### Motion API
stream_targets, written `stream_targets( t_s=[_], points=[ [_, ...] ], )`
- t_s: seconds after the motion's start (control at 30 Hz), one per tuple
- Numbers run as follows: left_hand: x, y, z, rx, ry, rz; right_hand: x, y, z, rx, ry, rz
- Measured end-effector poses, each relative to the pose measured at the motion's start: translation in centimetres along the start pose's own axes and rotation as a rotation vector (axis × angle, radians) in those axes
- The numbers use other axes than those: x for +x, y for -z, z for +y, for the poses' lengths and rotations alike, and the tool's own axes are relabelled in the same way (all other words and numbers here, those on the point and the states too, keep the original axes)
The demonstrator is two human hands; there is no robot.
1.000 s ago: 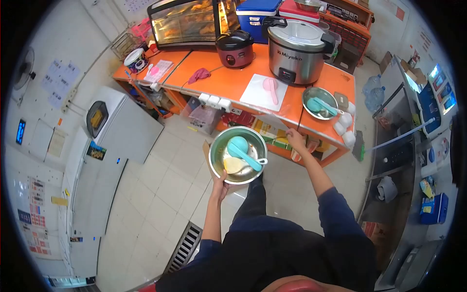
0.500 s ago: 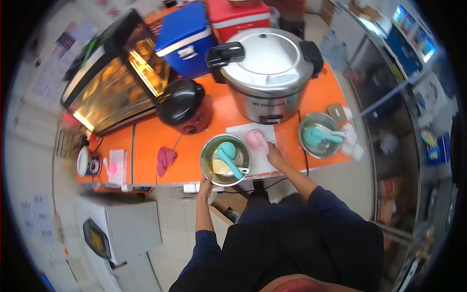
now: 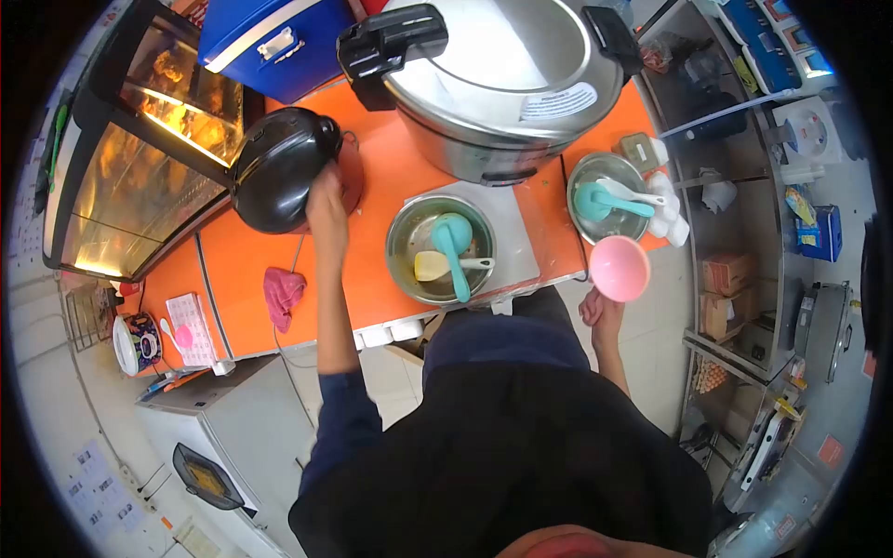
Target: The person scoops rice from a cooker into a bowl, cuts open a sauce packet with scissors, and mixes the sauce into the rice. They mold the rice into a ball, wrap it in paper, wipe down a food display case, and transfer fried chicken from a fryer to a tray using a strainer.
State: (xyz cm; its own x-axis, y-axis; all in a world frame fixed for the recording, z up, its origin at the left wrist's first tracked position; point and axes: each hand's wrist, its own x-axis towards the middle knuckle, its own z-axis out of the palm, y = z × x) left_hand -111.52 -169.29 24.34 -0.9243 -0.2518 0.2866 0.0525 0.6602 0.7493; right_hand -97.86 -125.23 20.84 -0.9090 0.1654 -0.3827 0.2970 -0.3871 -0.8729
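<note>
My left hand (image 3: 326, 206) is up against the front of a small rice cooker (image 3: 282, 172) with a black lid and red body; its fingers are blurred against the lid edge. Over the front table edge at the right, my right hand (image 3: 601, 312) is closed around the handle of a pink scoop (image 3: 619, 268), its round cup upward. Between the hands stands a steel bowl (image 3: 397, 244) with a teal scoop (image 3: 452, 237) and a yellow-and-white spatula (image 3: 432, 266) in it. Part of a plastic-covered white sheet (image 3: 513, 244) lies under this bowl.
Behind the bowl towers a big steel rice cooker (image 3: 493, 139). A second steel bowl (image 3: 579, 183) holds another teal scoop (image 3: 593, 200) and a white utensil. A lit glass display case (image 3: 130, 186), a blue cooler (image 3: 270, 46) and a pink cloth (image 3: 283, 296) occupy the left side.
My left hand has left the bowl's rim and reached up to the small rice cooker. My right hand has lifted the pink scoop off the sheet and carried it right. The view has moved closer.
</note>
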Motion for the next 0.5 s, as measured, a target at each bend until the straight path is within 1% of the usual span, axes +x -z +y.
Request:
stream_targets(
  t_s=[0.03, 0.07, 0.1, 0.13, 0.17, 0.23, 0.27, 0.3, 0.37, 0.4, 0.43, 0.5],
  points=[
    [3.9, 0.9, 2.5, 0.043, -0.115, 0.182, 0.6, -1.1, -0.6, -0.002, -0.011, 0.002],
    [7.9, 1.8, 5.8, 0.079, -0.297, 0.283, 1.2, -2.1, -1.0, -0.002, 0.035, -0.007],
    [11.4, 2.4, 7.0, 0.128, -0.402, 0.277, 1.5, -3.1, -1.5, 0.001, 0.088, -0.014],
    [15.1, 2.9, 7.1, 0.028, -0.409, 0.0, 1.5, -4.2, -2.7, 0.04, 0.046, -0.046],
    [18.2, 3.1, 7.2, -0.069, -0.415, -0.274, 1.6, -4.4, -2.9, 0.049, 0.059, -0.043],
    [21.7, 2.2, 8.1, -0.34, -0.224, -0.734, 2.0, -4.0, -3.6, 0.146, -0.051, -0.229],
    [23.3, 1.9, 8.2, -0.296, -0.351, -0.839, 1.9, -3.7, -3.4, 0.128, -0.048, -0.221],
    [24.3, 1.6, 8.0, -0.31, -0.352, -0.855, 1.8, -3.6, -3.6, 0.139, -0.03, -0.221],
    [25.8, 1.3, 8.4, -0.343, -0.334, -1.0, 1.2, -3.6, -3.8, 0.041, -0.112, -0.247],
    [26.2, 0.8, 8.5, -0.459, -0.221, -1.027, 1.0, -3.0, -3.4, -0.022, -0.19, -0.183],
    [26.3, 0.4, 8.8, -0.459, -0.219, -1.034, 0.9, -3.5, -3.7, -0.019, -0.193, -0.178],
    [26.2, 0.2, 9.6, -0.558, -0.15, -0.969, 0.5, -5.6, -5.8, -0.405, -0.345, -0.297]
  ],
)
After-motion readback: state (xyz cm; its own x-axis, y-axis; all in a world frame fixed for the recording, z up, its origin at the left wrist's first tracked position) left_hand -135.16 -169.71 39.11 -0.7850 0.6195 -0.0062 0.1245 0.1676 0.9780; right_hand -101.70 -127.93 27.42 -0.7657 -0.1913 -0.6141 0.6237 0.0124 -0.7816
